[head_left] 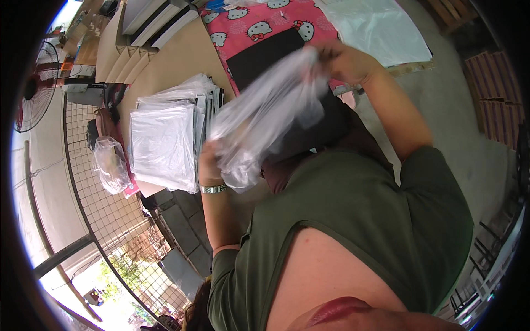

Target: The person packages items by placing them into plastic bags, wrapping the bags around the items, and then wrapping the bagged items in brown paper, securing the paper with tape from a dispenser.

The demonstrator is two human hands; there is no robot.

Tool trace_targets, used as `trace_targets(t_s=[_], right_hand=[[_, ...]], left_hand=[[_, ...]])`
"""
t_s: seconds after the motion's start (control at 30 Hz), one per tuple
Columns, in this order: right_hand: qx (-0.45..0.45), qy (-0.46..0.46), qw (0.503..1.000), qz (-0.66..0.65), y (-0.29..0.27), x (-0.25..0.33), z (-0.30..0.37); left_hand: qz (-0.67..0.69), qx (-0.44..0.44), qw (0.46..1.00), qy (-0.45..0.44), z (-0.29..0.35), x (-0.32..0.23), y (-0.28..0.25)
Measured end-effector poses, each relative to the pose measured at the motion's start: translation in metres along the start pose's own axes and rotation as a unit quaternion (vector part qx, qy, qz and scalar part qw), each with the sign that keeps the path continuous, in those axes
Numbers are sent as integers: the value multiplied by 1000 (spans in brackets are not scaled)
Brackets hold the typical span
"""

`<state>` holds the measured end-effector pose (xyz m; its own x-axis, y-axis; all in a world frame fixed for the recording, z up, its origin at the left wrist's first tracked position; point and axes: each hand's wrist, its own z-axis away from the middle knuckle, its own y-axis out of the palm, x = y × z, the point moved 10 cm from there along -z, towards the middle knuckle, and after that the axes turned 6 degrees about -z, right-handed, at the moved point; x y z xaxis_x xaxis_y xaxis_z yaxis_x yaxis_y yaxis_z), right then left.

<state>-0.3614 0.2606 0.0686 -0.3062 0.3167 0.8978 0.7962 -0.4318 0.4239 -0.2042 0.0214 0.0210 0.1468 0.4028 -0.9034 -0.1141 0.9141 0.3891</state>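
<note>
A clear plastic bag (270, 113) is stretched slantwise between my two hands, smeared a little by motion. My left hand (210, 163), with a metal-banded watch on its wrist, grips the lower left end. Up at the far right end, my right hand (343, 63) pinches the bag's other edge. Behind the bag, a flat black folder-like piece (265, 58) lies on a pink patterned cloth. Another dark flat piece (314, 129) rests on my lap, partly covered by the bag. Left of my left hand stands a stack of plastic-wrapped flat items (163, 140).
The pink cloth (243, 30) covers part of the table. A pile of clear plastic sheets (375, 27) lies at the far right. Thick grey-and-black stacks (160, 25) stand far left by folded brown cardboard (130, 65). A fan (36, 85) and wire mesh (88, 165) are at left.
</note>
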Motion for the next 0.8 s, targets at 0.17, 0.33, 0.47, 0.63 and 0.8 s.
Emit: trace_targets(t_s=[0.17, 0.33, 0.47, 0.63, 0.8], right_hand=[[-282, 93, 948, -113, -71, -26, -12], [-199, 60, 978, 4, -149, -67, -56], [-351, 56, 803, 479, -207, -66, -82], [-360, 100, 682, 629, -214, -97, -92], [-360, 125, 684, 622, -195, -83, -99]], left_hand=[[58, 53, 996, -42, -50, 49, -63], [59, -108, 992, -27, -164, 34, -76], [-350, -230, 906, -59, -234, 37, -92], [-894, -42, 446, 26, -281, 59, -67], [-718, -178, 673, -30, -262, 36, -96]])
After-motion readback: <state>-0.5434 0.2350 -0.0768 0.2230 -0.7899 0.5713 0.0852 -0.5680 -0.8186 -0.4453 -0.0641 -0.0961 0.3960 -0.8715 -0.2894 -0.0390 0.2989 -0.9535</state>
